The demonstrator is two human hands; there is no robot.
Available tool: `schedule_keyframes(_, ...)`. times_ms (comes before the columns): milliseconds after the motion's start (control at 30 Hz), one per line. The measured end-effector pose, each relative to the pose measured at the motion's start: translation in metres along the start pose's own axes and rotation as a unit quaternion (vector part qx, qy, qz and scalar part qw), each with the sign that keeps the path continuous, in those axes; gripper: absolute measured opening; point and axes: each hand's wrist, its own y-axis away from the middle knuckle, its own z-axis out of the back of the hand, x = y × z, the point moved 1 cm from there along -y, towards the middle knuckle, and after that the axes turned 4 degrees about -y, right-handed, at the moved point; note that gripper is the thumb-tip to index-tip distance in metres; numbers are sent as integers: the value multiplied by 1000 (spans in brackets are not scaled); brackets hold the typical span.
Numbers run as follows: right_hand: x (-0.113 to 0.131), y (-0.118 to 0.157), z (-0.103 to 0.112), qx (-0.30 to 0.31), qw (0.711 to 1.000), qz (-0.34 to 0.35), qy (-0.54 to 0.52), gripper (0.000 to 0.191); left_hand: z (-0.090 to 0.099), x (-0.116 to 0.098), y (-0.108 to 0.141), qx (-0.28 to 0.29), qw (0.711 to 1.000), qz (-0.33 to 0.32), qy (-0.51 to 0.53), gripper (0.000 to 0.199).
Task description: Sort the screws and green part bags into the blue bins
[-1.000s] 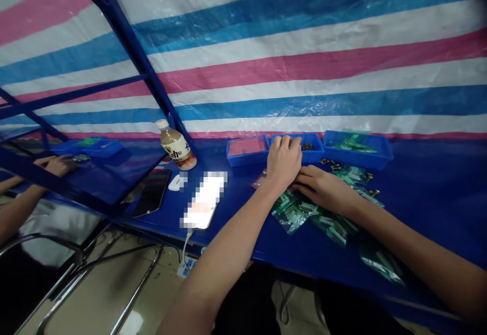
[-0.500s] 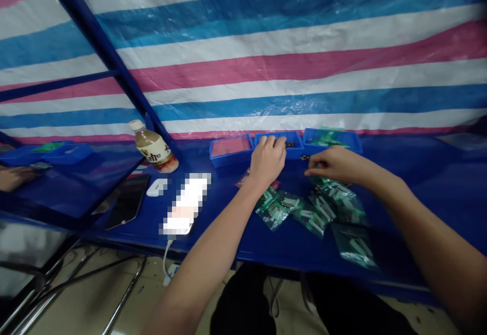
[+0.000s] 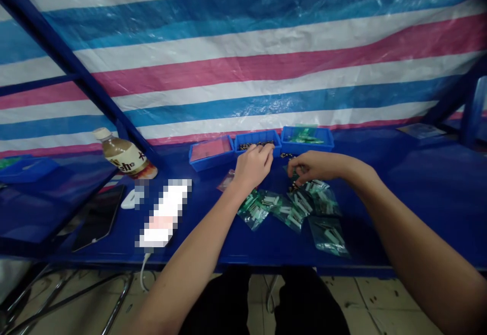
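My left hand (image 3: 254, 165) is at the front of the middle blue bin (image 3: 277, 148), which holds small dark metal pieces (image 3: 248, 146). Its fingers are curled and their tips are hidden, so what they hold does not show. Over the table to the right, my right hand (image 3: 315, 165) bends its fingers down in a loose pinch; anything between them is too small to name. A few small brassy pieces (image 3: 288, 156) lie just behind its fingertips. Below both hands are several clear bags with pale strips, among them one left bag (image 3: 254, 215) and one right bag (image 3: 327, 237).
A left blue bin (image 3: 195, 165) holds pink sheets, and a right blue bin (image 3: 327, 145) green bags. A drink bottle (image 3: 125, 157), white case (image 3: 130, 200), lit phone (image 3: 164, 218) on a cable and dark tablet (image 3: 99, 217) occupy the left. Striped sheeting (image 3: 247, 71) hangs behind.
The view has shifted, so the table things appear further left. My left hand has drawn back slightly from the middle bin, showing more metal pieces. My right hand has dropped closer to the bags.
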Motion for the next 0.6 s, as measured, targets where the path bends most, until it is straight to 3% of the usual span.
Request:
schedule_keyframes(267,10,-14,-14,-35,998,46,20,10,0,-2,0,15,1000,3,12,31)
schedule_keyframes(433,12,-19,-18,-63,996,45,45,12,2,-3,0,37,999,7,17,31)
schedule_keyframes(600,10,-24,-24,-120,988,88,48,16,5,-3,0,37,999,10,6,32)
